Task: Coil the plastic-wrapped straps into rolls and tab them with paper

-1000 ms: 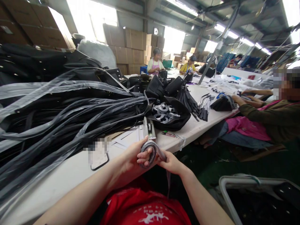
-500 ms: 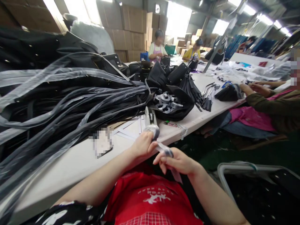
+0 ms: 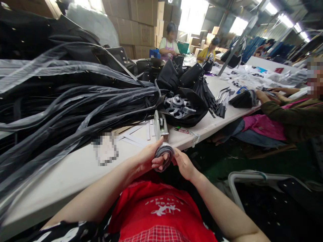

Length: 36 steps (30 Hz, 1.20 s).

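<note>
A coiled black strap in clear plastic wrap is between my hands at the table's front edge. My left hand grips it, with fingers through the middle of the coil and the thumb along its top. My right hand presses against the coil's right side, its fingertips partly hidden behind it. Just beyond the hands stands a tape dispenser on the white table. Behind that, an open black bag holds several similar wrapped coils.
Long plastic-wrapped black straps cover the left side. Pink-handled snips lie right of the dispenser. A blurred-out flat item lies near the left edge. A co-worker's sleeve is at the right. A metal-framed cart stands lower right.
The loose strap end that hung from my right hand is now wound round the coil. My right hand has moved up against the coil, and the coil has come away from the dispenser.
</note>
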Available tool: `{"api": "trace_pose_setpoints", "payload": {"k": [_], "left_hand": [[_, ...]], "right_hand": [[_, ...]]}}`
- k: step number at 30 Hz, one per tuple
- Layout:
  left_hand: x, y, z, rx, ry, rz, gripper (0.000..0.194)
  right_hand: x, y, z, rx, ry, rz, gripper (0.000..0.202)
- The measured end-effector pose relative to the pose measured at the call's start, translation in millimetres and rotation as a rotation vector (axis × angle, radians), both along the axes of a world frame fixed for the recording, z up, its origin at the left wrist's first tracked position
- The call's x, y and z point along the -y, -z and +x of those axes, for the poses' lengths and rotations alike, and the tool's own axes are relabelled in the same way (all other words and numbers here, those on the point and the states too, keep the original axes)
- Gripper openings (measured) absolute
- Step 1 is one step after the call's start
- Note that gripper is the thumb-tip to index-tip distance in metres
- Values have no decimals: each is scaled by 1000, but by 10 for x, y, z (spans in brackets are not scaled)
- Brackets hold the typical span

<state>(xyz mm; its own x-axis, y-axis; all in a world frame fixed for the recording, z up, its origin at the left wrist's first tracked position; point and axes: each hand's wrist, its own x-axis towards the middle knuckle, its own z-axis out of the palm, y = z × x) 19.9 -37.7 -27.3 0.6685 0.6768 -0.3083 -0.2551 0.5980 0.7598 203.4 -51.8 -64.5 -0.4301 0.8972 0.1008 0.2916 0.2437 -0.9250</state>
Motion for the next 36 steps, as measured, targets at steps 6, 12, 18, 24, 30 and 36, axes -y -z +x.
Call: {"api": "trace_pose_setpoints", "payload": {"k": [6,12,18,24,30,36], "left_hand": [[-70,124,58,296,-158,-163,70],[-9,268,111,38,-400,22,58],[146,349,65,-353,-238,412,42],[222,322,242,-165,-337,386,46],[276,524,292,-165,-306,303,51],[188,407,-84,-463,-287,620,41]], "right_hand": [[94,176,-358,-282,154,-207,49],[28,-10,-159,-147,156,-65,44],[-25,-55,-39,-229,312,-224,44],[21,49,-134,-428,276,-294,58],[18,20,-15,-247,235,-247,42],[-39,-216,268,179,-212,-301,35]]}}
